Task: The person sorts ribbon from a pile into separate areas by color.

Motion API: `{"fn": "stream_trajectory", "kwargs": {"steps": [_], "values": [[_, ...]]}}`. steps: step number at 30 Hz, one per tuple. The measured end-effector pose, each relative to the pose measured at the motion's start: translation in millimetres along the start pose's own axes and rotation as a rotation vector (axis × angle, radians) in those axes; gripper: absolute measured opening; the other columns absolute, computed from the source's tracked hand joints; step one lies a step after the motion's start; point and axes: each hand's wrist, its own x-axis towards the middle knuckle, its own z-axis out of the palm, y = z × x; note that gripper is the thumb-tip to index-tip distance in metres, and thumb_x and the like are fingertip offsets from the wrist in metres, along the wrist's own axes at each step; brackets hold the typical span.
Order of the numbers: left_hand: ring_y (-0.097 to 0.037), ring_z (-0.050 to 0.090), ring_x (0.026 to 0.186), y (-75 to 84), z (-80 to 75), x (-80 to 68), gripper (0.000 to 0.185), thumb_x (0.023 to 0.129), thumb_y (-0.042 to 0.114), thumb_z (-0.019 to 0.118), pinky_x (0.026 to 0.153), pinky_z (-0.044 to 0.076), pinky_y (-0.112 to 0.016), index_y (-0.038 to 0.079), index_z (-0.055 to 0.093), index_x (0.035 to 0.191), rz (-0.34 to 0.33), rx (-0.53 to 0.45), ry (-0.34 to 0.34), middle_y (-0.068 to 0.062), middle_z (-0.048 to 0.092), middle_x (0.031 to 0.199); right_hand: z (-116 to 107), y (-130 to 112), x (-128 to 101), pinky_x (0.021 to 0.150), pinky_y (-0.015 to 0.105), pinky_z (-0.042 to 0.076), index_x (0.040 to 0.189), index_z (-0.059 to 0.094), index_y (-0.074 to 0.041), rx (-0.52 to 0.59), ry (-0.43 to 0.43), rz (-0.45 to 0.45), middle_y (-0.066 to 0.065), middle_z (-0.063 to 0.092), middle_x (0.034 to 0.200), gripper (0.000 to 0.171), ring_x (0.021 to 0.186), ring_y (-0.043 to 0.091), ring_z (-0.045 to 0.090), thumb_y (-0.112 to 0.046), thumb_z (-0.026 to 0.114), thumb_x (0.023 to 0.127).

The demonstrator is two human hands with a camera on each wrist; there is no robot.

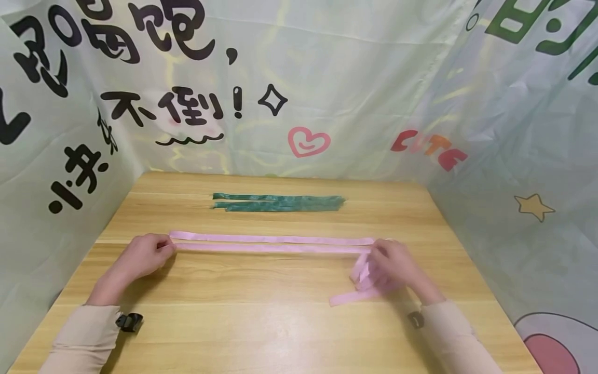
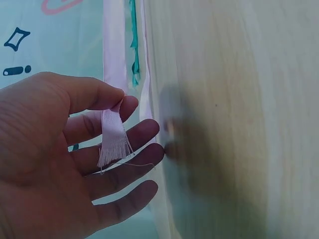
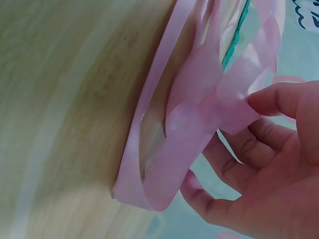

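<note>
A pink ribbon (image 1: 273, 249) stretches straight between the two hands, just in front of a second pink strip (image 1: 275, 239) lying parallel to it. My left hand (image 1: 145, 254) pinches one end between thumb and forefinger. Below that pinch, the left wrist view shows the frayed ribbon end (image 2: 114, 134) hanging across the other fingers. At the right, my right hand (image 1: 397, 262) pinches pink ribbon with thumb and fingers. Loose pink loops (image 1: 366, 275) hang down beneath it, and one tail reaches left along the table. In the right wrist view a wide ribbon loop (image 3: 174, 164) droops beside the fingers.
Several dark green ribbon strips (image 1: 285, 203) lie side by side toward the back of the wooden table (image 1: 261, 332). Printed cloth walls (image 1: 364, 78) enclose the table at the back, left and right. A black band (image 1: 129, 322) sits at the left wrist.
</note>
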Motion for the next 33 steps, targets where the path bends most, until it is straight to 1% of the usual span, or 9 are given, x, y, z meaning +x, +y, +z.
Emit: {"fn": "stream_trajectory", "kwargs": {"steps": [4, 7, 12, 14, 19, 24, 26, 29, 33], "values": [[-0.016, 0.046, 0.062, -2.9, 0.1, 0.7, 0.024, 0.102, 0.020, 0.064, 0.059, 0.034, -0.029, 0.013, 0.063, 0.079, -0.014, -0.005, -0.011, 0.003, 0.049, 0.063, -0.6, 2.8, 0.4, 0.054, 0.033, 0.059, 0.104, 0.069, 0.002, 0.086, -0.035, 0.096, 0.014, 0.074, 0.087, 0.021, 0.059, 0.021, 0.070, -0.013, 0.055, 0.106], [-0.016, 0.045, 0.061, -4.3, 0.5, 2.6, 0.025, 0.101, 0.020, 0.066, 0.058, 0.034, -0.030, 0.013, 0.062, 0.078, -0.017, -0.002, -0.003, 0.004, 0.048, 0.063, -1.2, 4.5, 1.9, 0.053, 0.033, 0.059, 0.103, 0.069, 0.002, 0.092, -0.028, 0.109, 0.014, 0.074, 0.086, 0.020, 0.057, 0.022, 0.070, -0.013, 0.056, 0.106], [-0.016, 0.041, 0.060, -5.1, 2.2, 7.2, 0.036, 0.100, 0.023, 0.068, 0.060, 0.031, -0.031, 0.015, 0.051, 0.070, -0.017, 0.028, 0.030, 0.003, 0.040, 0.061, -0.1, 6.9, 5.1, 0.051, 0.035, 0.058, 0.103, 0.070, 0.003, 0.110, -0.028, 0.116, 0.015, 0.074, 0.084, 0.021, 0.056, 0.023, 0.068, -0.012, 0.056, 0.105], [-0.017, 0.040, 0.060, -4.7, 3.3, 8.9, 0.038, 0.100, 0.023, 0.068, 0.061, 0.031, -0.032, 0.015, 0.048, 0.068, -0.028, 0.034, 0.037, 0.003, 0.038, 0.061, 0.5, 8.3, 6.5, 0.053, 0.035, 0.058, 0.101, 0.071, 0.002, 0.090, -0.024, 0.122, 0.013, 0.074, 0.082, 0.020, 0.058, 0.022, 0.067, -0.013, 0.058, 0.104], [-0.018, 0.041, 0.061, -3.3, 5.5, 12.2, 0.035, 0.098, 0.024, 0.067, 0.060, 0.031, -0.033, 0.015, 0.051, 0.069, -0.080, 0.041, 0.024, 0.002, 0.041, 0.062, 1.7, 12.4, 10.2, 0.062, 0.032, 0.054, 0.094, 0.074, -0.003, -0.010, -0.004, 0.133, 0.006, 0.072, 0.076, 0.017, 0.064, 0.019, 0.065, -0.016, 0.064, 0.099], [-0.018, 0.042, 0.061, -1.6, 5.7, 14.7, 0.033, 0.098, 0.027, 0.068, 0.058, 0.031, -0.033, 0.014, 0.055, 0.070, -0.117, 0.034, 0.013, 0.002, 0.043, 0.062, 2.8, 13.4, 12.8, 0.063, 0.032, 0.053, 0.093, 0.075, -0.004, -0.036, -0.016, 0.167, 0.004, 0.071, 0.073, 0.018, 0.057, 0.019, 0.063, -0.019, 0.065, 0.098], [-0.019, 0.043, 0.061, -0.9, 5.5, 15.8, 0.031, 0.098, 0.027, 0.068, 0.058, 0.031, -0.033, 0.013, 0.058, 0.072, -0.127, 0.028, 0.015, 0.001, 0.042, 0.062, 3.3, 13.0, 14.4, 0.065, 0.033, 0.054, 0.093, 0.075, -0.005, -0.052, -0.005, 0.171, 0.003, 0.072, 0.074, 0.018, 0.059, 0.018, 0.063, -0.019, 0.066, 0.098], [-0.019, 0.043, 0.062, -0.2, 5.2, 17.1, 0.030, 0.097, 0.028, 0.067, 0.058, 0.030, -0.033, 0.011, 0.060, 0.074, -0.146, 0.029, 0.014, 0.001, 0.041, 0.062, 3.4, 12.4, 17.1, 0.069, 0.033, 0.054, 0.090, 0.075, -0.006, -0.091, 0.009, 0.171, 0.003, 0.072, 0.075, 0.017, 0.066, 0.016, 0.063, -0.019, 0.067, 0.097], [-0.020, 0.042, 0.061, 0.7, 5.1, 18.2, 0.030, 0.097, 0.029, 0.067, 0.057, 0.029, -0.033, 0.012, 0.060, 0.073, -0.173, 0.032, 0.007, 0.001, 0.041, 0.061, 3.3, 10.6, 19.8, 0.070, 0.033, 0.053, 0.087, 0.074, -0.008, -0.108, 0.002, 0.192, 0.004, 0.071, 0.076, 0.016, 0.069, 0.018, 0.062, -0.019, 0.067, 0.096]]}}
